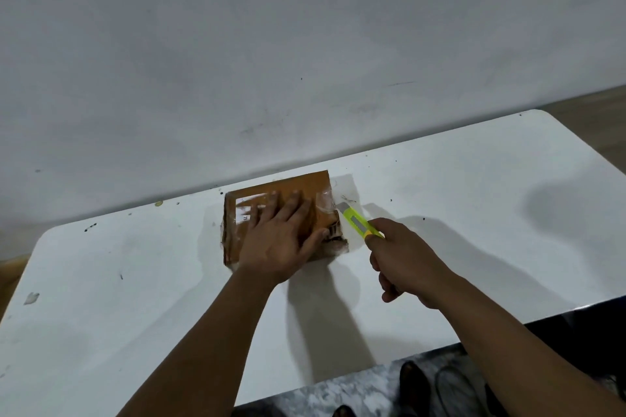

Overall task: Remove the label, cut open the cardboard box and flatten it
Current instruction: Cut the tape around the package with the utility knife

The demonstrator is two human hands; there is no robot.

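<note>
on the white table (474, 213), left hand (281, 240) spread on one cardboard box (305, 184), right hand (403, 261) gripping one cutter (359, 222).

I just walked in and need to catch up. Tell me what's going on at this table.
A person is working on a small cardboard box lying on a white table. The left hand presses flat on top of it, partly covering a white label that is still on. The right hand grips a yellow utility knife, its blade tip at the box's taped right edge. The box looks still closed, not yet flattened.
</note>
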